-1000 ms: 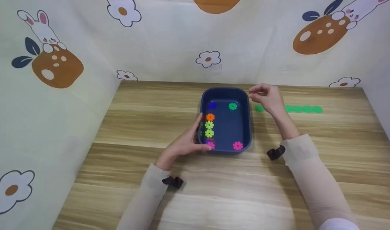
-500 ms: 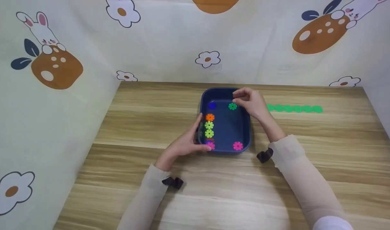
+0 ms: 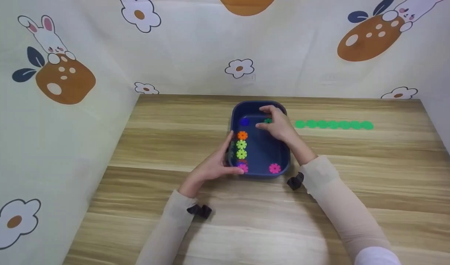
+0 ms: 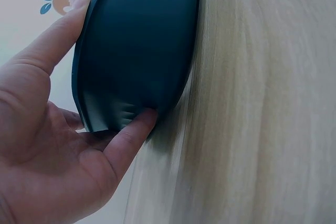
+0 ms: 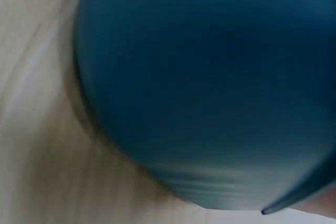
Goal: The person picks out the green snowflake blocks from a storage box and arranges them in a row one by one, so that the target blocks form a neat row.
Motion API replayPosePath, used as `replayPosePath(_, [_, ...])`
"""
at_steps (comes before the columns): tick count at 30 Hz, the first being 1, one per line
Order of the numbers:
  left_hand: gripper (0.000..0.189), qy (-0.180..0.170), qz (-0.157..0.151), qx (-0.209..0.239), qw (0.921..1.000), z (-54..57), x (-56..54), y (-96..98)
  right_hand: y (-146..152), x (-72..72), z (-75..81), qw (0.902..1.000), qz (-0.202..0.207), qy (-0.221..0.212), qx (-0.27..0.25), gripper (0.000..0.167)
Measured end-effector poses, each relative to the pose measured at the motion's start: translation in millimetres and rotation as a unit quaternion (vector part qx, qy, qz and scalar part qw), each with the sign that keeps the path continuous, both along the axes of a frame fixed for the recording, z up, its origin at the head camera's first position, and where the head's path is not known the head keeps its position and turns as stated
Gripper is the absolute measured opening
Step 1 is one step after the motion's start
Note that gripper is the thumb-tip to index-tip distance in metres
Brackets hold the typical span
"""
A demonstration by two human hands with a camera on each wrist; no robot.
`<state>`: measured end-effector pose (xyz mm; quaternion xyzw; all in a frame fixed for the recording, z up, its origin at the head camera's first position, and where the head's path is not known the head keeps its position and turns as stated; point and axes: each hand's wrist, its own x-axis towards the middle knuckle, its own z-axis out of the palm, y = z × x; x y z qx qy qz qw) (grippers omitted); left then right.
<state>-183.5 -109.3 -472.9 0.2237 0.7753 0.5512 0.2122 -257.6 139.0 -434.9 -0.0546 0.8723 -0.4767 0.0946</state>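
A dark blue rectangular plastic box [image 3: 263, 175] stands on the table. My left hand [image 3: 214, 163] grips its near left corner, thumb over the rim and fingers along the outer wall; the left wrist view shows this hand [image 4: 68, 145] on the box wall [image 4: 136, 45]. Over the box's right side hovers my right hand [image 3: 280, 125], thumb and forefinger spread apart with nothing visible between them. Inside lie notched plastic discs: blue [image 3: 245, 122], orange [image 3: 242, 135], two yellow [image 3: 241, 149] and pink [image 3: 274, 168]. A green disc [image 3: 268, 120] is partly hidden by my right hand.
A straight row of several green discs [image 3: 333, 124] lies on the wooden table [image 3: 166, 125], right of the box. Behind the table hangs a printed cloth [image 3: 195, 48]. The right wrist view is filled mostly by the box's outer wall [image 5: 199, 87].
My right hand has moved left from beside the box to over its inside, and its thumb and forefinger have spread. The green row is uncovered now. My left hand stays put.
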Motion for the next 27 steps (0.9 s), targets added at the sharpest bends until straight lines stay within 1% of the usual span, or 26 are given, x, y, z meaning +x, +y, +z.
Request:
replayPosePath(4, [0.122,0.003,0.003,-0.014,0.9999,0.3,0.3,-0.7,-5.0,-1.8,-5.9,0.9993,0.004,-0.013,0.036,0.058])
replayPosePath(11, [0.122,0.007,0.007,-0.024,0.9997,1.8,0.7,-0.6,-9.2,-4.6,-11.2,0.9969,0.025,-0.038,0.064,0.055])
replayPosePath(13, [0.122,0.004,0.007,-0.021,0.9997,1.8,0.5,-0.5,-9.9,-4.3,-11.7,0.9960,0.033,-0.039,0.073,0.052])
replayPosePath(16, [0.122,0.008,0.004,-0.018,0.9998,1.0,0.2,-0.6,-11.1,-3.7,-14.7,0.9950,0.049,-0.023,0.084,0.044])
replayPosePath(21, [0.122,0.009,0.002,-0.012,0.9999,1.7,0.5,0.3,-13.1,-3.3,-18.8,0.9957,0.066,-0.017,0.062,0.031])
replayPosePath(23, [0.121,0.003,0.003,-0.009,1.0000,2.5,0.8,0.7,-13.6,-3.2,-19.8,0.9958,0.074,-0.021,0.049,0.026])
replayPosePath(27, [0.119,-0.014,0.006,-0.003,0.9999,3.5,1.2,1.7,-14.3,-2.8,-21.2,0.9953,0.087,-0.015,0.040,0.022])
